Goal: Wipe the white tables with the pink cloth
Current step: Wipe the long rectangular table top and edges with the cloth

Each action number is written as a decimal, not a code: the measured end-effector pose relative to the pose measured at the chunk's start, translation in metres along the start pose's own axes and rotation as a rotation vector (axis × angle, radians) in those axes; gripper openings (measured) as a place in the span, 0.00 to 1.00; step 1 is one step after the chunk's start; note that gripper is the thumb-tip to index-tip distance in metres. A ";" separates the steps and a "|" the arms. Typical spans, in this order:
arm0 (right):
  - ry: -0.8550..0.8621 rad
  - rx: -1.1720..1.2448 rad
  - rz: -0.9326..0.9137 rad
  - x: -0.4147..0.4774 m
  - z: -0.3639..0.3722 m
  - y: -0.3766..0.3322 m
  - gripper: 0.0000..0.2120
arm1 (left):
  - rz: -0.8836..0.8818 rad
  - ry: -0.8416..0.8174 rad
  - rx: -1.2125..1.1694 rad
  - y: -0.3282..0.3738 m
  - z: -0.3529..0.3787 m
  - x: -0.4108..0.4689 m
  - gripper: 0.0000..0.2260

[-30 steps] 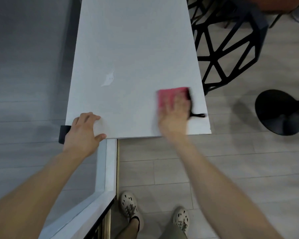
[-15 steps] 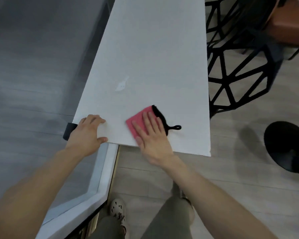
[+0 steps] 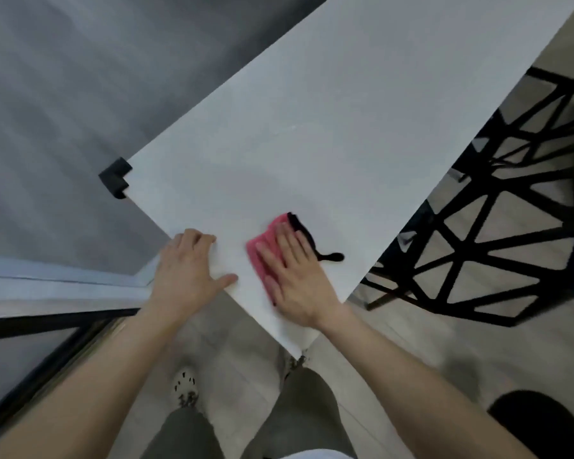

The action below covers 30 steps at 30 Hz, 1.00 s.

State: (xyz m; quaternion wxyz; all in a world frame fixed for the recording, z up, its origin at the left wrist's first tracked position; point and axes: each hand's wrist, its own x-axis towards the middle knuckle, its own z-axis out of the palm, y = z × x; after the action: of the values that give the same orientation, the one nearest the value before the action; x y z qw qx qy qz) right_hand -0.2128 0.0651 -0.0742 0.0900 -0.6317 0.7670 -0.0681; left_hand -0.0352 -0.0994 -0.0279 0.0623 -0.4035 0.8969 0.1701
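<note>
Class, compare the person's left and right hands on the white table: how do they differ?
The left hand rests on the bare edge of the white table with fingers bent; the right hand lies flat with fingers straight. The right hand presses the pink cloth; the left hand touches none. Both bear on the same table.

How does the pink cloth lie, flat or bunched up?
Flat: the pink cloth lies on the white table, pressed under the right hand's straight fingers.
</note>
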 end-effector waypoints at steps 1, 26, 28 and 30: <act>-0.054 -0.015 -0.144 -0.008 -0.002 -0.006 0.31 | -0.007 -0.021 0.009 0.018 0.006 -0.007 0.39; -0.083 -0.129 -0.465 0.032 -0.031 0.136 0.32 | -0.474 -0.153 -0.134 0.112 0.024 -0.027 0.73; -0.167 -0.127 -0.858 0.002 -0.020 0.104 0.30 | -0.482 -0.144 -0.105 0.111 0.025 -0.026 0.74; -0.195 -0.125 -0.952 0.029 -0.029 0.125 0.29 | -0.497 -0.147 -0.084 0.112 0.023 -0.026 0.74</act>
State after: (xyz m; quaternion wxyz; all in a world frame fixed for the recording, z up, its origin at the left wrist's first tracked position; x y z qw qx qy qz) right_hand -0.3440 0.0606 -0.0746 0.0824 -0.9198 0.3837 0.0039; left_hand -0.1023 -0.0041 -0.0145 0.1503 -0.6001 0.7556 0.2155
